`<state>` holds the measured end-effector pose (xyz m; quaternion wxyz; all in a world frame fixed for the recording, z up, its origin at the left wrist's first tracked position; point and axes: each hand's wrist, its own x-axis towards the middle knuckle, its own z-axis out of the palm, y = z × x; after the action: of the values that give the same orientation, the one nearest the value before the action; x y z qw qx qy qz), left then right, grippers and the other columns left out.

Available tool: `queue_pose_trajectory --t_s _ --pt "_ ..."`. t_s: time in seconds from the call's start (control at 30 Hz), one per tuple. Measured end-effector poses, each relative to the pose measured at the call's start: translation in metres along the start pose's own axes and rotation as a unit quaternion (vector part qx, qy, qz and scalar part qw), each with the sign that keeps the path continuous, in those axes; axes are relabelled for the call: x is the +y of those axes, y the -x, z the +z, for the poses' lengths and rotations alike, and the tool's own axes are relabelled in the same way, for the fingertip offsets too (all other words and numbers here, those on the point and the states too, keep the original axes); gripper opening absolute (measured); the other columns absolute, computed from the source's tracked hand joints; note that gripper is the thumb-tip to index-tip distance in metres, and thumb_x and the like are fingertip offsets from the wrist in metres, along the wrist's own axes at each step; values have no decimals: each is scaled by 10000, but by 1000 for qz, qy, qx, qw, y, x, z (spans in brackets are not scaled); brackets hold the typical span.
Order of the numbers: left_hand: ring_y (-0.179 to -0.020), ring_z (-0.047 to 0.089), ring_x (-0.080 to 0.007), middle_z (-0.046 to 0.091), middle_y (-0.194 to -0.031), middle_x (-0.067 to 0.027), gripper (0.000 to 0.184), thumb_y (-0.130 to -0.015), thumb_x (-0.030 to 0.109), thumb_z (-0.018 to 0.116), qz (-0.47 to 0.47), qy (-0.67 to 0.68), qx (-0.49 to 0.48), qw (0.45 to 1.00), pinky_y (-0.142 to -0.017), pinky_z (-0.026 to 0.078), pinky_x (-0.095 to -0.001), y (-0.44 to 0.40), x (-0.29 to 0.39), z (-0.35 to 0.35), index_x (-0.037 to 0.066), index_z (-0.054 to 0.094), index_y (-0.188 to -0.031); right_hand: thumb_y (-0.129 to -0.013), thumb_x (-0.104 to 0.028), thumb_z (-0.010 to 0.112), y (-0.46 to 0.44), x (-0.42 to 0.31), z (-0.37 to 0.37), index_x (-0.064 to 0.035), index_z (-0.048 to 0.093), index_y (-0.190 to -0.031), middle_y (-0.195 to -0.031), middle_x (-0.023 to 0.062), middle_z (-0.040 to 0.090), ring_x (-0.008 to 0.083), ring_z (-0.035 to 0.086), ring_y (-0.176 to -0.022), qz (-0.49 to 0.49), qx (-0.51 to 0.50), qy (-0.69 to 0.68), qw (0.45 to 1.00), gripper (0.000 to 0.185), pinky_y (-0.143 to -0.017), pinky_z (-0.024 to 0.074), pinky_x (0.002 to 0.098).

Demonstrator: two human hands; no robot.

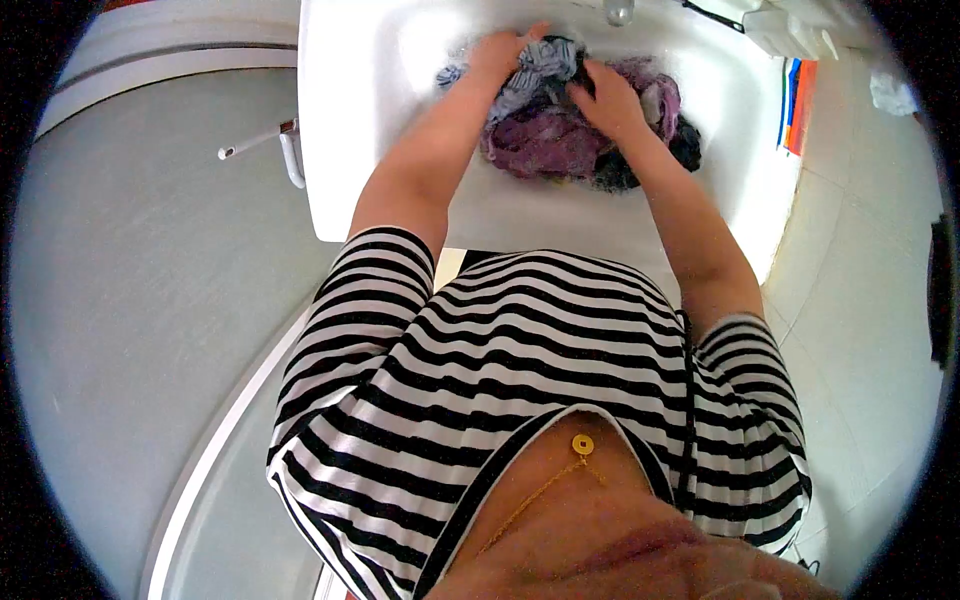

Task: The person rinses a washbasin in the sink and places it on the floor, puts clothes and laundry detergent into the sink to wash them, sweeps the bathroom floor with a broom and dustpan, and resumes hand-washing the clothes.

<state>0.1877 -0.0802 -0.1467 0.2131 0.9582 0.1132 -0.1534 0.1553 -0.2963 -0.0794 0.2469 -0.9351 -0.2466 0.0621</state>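
Note:
A bunched blue-and-white striped cloth (548, 65) is held up in a white sink (400, 130). My left hand (498, 55) is closed around its left side, with part of the fingers hidden behind the folds. At the cloth's right edge, my right hand (614, 103) is closed too, thumb and fingers pressed against a dark part of the bundle. Beneath both hands lies a heap of wet-looking laundry: a purple cloth (540, 142) in front and a black cloth (686, 148) toward the right. How the pieces overlap under the hands is hard to make out.
A metal faucet (619, 12) hangs over the sink's back edge. A white soap holder (790, 32) sits at the back right corner. Left of the sink, a metal handle (290, 155) juts out. Coloured strips (797, 105) stand beside the sink's right side, near a tiled wall (850, 230).

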Motion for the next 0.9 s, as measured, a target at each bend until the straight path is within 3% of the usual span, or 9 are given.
queue_pose_trajectory --t_s 0.07,0.13,0.2,0.33,0.4,0.53,0.6,0.67,0.9 --pt "-934 601 -346 629 -998 -198 655 -796 666 392 67 112 -3 991 -802 462 -440 11 23 -4 102 649 -1005 -894 -369 454 26 -12 -44 -42 553 -1120 -1112 182 580 350 557 -1016 7 -70 -61 996 409 -868 452 412" --pt "-927 602 -338 640 -959 -184 667 -749 666 449 117 16 -184 976 -802 462 -425 5 52 -2 65 645 -963 -894 -352 474 25 16 -55 -138 522 -1202 -1127 121 585 328 547 -1042 44 -136 -211 967 379 -906 430 375" --pt "-923 597 -332 638 -940 -179 640 -725 645 480 146 -15 -174 974 -804 458 -419 33 78 -7 66 642 -943 -919 -342 434 3 46 -47 -153 539 -1192 -1155 125 571 320 534 -1070 62 -63 -94 992 348 -927 415 387" --pt "-921 580 -301 627 -884 -143 484 -684 519 584 260 -29 -69 963 -837 430 -416 142 104 -59 77 632 -875 -905 -393 431 -35 64 15 -149 544 -1183 -1189 126 551 344 534 -1055 -35 8 -138 990 388 -915 418 441" --pt "-973 548 -360 617 -927 -159 438 -686 463 639 374 45 -3 926 -852 409 -486 169 80 -57 72 609 -880 -845 -466 473 -19 16 9 -164 538 -1195 -1242 151 502 376 501 -1066 104 -330 -76 935 467 -924 399 475" --pt "-1040 511 -319 582 -1061 -143 447 -692 475 659 312 135 27 940 -906 363 -484 195 36 -64 135 624 -980 -726 -552 582 73 -49 -51 -161 557 -1152 -1268 183 453 372 376 -1203 -39 -170 57 983 578 -949 340 514" --pt "-1068 473 -362 504 -1165 -189 626 -713 577 619 157 30 250 955 -895 331 -523 189 27 -55 160 549 -1174 -694 -477 647 100 -71 -62 -129 558 -1124 -1227 192 453 358 381 -1194 -85 -114 79 987 560 -943 306 532" --pt "-1121 419 -374 424 -1237 -217 767 -703 643 596 93 0 176 980 -894 304 -540 182 17 -27 203 432 -1309 -683 -440 656 102 -72 -53 -136 539 -1145 -1234 198 435 356 366 -1203 -97 -109 83 986 565 -944 292 551" --pt "-1075 470 -290 508 -1131 -106 477 -769 471 591 68 -47 111 990 -823 335 -513 107 0 -9 229 535 -1177 -684 -429 663 24 -34 3 -105 517 -1135 -1119 112 518 283 451 -1093 -85 -107 130 982 574 -884 351 469"
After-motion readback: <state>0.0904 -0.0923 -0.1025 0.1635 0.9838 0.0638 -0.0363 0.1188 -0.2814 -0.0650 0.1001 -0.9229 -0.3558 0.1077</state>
